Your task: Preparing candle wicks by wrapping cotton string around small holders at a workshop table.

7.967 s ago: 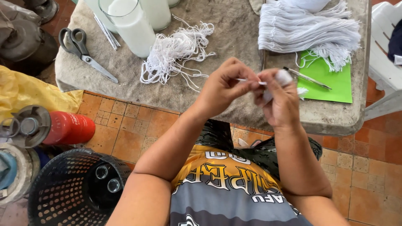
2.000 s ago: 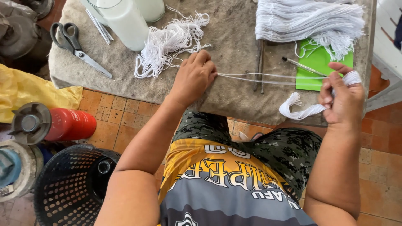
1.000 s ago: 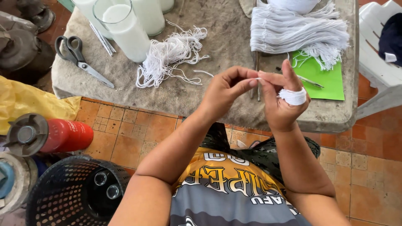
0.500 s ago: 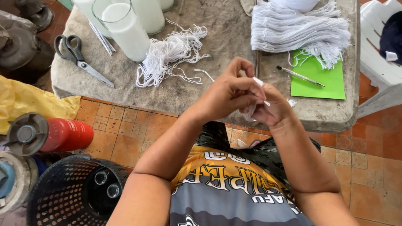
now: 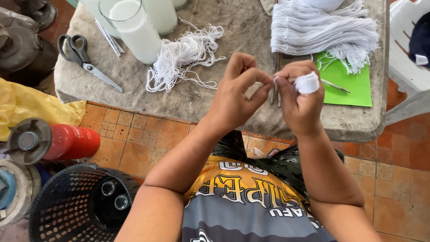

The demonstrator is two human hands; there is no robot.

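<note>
Hands [image 5: 273, 92], two, on one string coil [image 5: 307, 82]; one scissors [image 5: 85, 60], three candles [image 5: 134, 28].

White is seen on the wound string [image 5: 307, 83] wrapped around a finger of the right hand [image 5: 300, 101], on the loose tangle of string [image 5: 179, 60] and on the bundle of cut strands [image 5: 322, 31]. A bright green sheet [image 5: 347, 83] is laid on the grey-brown table [image 5: 224, 27]. The scissors [image 5: 78, 54] are fitted with black handles. The floor [image 5: 134, 139] is tiled in orange-brown squares. A red canister [image 5: 69, 142], a black latticed basket [image 5: 67, 210] and a yellow cloth [image 5: 27, 105] are shown at the left.
</note>
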